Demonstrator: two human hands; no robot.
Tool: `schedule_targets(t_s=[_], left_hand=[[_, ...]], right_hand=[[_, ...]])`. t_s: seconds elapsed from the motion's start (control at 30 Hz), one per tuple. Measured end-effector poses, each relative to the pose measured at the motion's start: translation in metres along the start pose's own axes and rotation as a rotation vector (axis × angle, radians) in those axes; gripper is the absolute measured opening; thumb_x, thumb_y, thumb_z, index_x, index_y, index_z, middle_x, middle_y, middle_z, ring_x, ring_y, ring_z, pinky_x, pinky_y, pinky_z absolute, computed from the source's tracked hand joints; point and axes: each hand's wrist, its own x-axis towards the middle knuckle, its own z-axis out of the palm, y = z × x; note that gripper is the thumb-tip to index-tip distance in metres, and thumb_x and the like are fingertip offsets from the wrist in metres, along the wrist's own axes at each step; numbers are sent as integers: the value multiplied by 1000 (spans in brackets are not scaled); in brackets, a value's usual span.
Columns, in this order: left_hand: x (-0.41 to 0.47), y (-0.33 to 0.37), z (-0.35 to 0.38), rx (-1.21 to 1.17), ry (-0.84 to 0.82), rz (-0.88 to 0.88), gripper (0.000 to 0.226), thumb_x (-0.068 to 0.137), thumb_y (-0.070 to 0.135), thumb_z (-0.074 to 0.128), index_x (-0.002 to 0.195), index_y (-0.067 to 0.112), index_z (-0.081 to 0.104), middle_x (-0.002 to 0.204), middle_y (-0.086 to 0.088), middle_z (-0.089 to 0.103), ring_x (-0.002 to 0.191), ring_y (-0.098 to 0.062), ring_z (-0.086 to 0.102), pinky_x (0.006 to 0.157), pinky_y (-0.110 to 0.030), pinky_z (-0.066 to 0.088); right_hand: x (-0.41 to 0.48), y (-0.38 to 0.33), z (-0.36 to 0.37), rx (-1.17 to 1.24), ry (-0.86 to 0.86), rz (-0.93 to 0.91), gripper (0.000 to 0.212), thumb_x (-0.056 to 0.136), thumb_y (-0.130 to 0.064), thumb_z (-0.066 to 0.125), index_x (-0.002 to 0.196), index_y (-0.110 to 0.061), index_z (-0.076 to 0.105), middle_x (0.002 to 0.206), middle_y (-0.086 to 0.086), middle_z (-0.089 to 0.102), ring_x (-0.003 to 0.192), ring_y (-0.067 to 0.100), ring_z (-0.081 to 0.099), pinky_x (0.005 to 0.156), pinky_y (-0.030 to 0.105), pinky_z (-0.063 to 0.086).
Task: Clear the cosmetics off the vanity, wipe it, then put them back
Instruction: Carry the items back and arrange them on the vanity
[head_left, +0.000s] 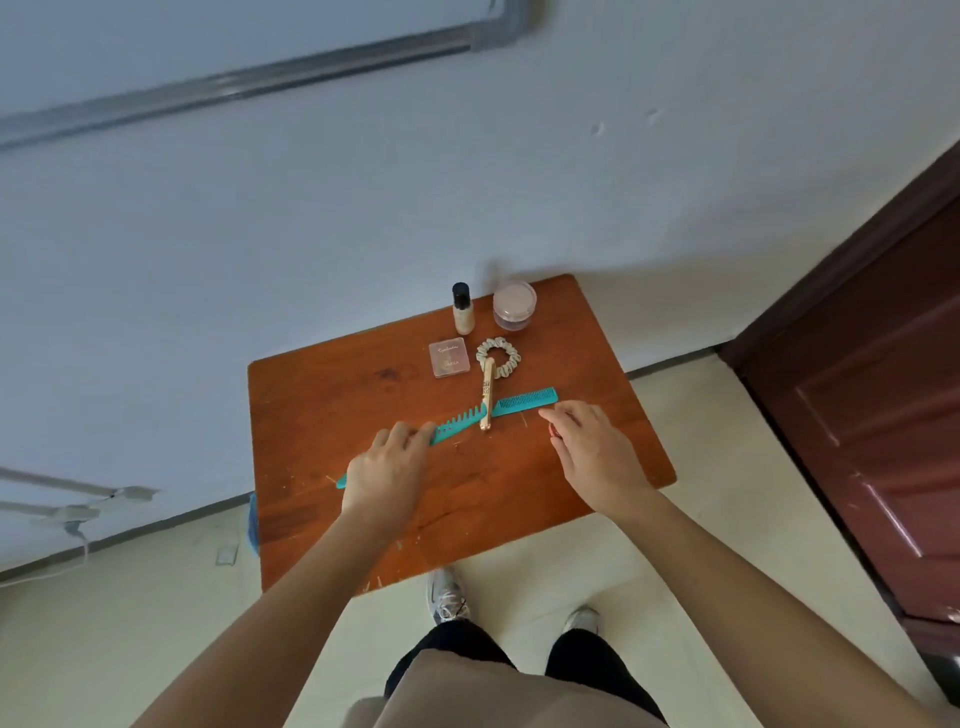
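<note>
Teal combs and cosmetics lie on the wooden bench (322, 395) at mid-frame.
The left hand (387, 467) grips a wide-toothed comb (457, 420); a gold tube (487, 397) crosses a fine comb (527, 402); right hand (592, 452) curled, a small red thing beneath, hold unclear.

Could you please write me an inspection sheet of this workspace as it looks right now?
Surface: wooden table, scratched, against the wall.
Job's things: teal comb with gold tube lying across it; scrunchie; compact; bottle and jar upright at the back.
Clutter: nothing seen.
Grips: left hand on the comb's handle end; right hand hovers, small red item beneath, unclear.
Cables: white cord on floor, left.
Surroundings: dark door right; shoes below.
</note>
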Motion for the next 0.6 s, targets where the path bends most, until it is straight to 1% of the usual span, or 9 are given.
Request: schedule_targets(t_s=[0.03, 0.1, 0.17, 0.2, 0.27, 0.37, 0.47, 0.53, 0.6], left_hand=[[1, 9, -15, 10, 65, 10, 66, 89, 21, 65, 145, 32, 33, 132, 5, 50, 112, -16, 51, 79, -32, 55], [5, 28, -51, 30, 214, 54, 63, 81, 17, 74, 137, 30, 48, 125, 3, 58, 107, -20, 58, 85, -38, 54], [12, 48, -87, 61, 346, 137, 61, 67, 8, 83, 123, 23, 64, 111, -3, 66, 94, -27, 64, 78, -44, 55], [15, 58, -103, 70, 408, 179, 60, 62, 3, 84, 117, 20, 67, 105, -5, 68, 87, -29, 65, 72, -44, 55], [20, 80, -133, 63, 506, 266, 58, 60, -3, 82, 113, 16, 69, 101, -7, 68, 81, -31, 65, 66, -42, 53], [20, 115, -168, 19, 647, 410, 56, 62, -6, 78, 114, 14, 68, 100, -9, 68, 76, -30, 65, 63, -39, 52], [18, 153, -182, -48, 772, 615, 43, 70, -4, 75, 111, 11, 70, 94, -10, 70, 68, -29, 65, 61, -36, 50], [15, 182, -181, -113, 782, 749, 36, 76, -1, 72, 111, 11, 70, 94, -9, 71, 67, -28, 65, 63, -37, 50], [7, 213, -173, -181, 760, 854, 31, 83, 2, 68, 112, 12, 70, 97, -8, 71, 67, -27, 65, 64, -37, 52]], right_hand=[[-2, 9, -16, -4, 46, 11, 45, 100, -30, 50, 144, -28, 42, 140, -4, 46, 127, 15, 44, 98, 24, 47], [-7, 28, -51, 3, 157, 18, 43, 101, -28, 49, 143, -27, 43, 140, -4, 46, 127, 15, 45, 97, 26, 48], [-15, 46, -86, 15, 263, 15, 40, 101, -23, 48, 141, -24, 46, 136, -2, 48, 124, 16, 46, 91, 27, 50], [-19, 55, -103, 14, 308, 17, 39, 101, -21, 47, 140, -23, 47, 133, -1, 49, 121, 17, 47, 88, 26, 50], [-33, 70, -132, 18, 386, 35, 39, 100, -17, 50, 139, -19, 49, 130, 1, 50, 118, 20, 48, 83, 27, 51], [-64, 89, -161, 58, 507, 96, 41, 95, -11, 55, 135, -16, 52, 124, 2, 53, 112, 23, 50, 76, 32, 55], [-112, 105, -175, 37, 596, 208, 40, 94, -13, 55, 134, -17, 52, 123, 0, 53, 111, 23, 51, 78, 34, 55], [-154, 111, -175, 19, 638, 335, 37, 97, -17, 54, 134, -17, 54, 126, 0, 54, 114, 22, 50, 84, 33, 52], [-203, 116, -169, 21, 694, 466, 38, 96, -17, 54, 134, -17, 55, 126, -2, 54, 113, 21, 51, 82, 35, 53]])
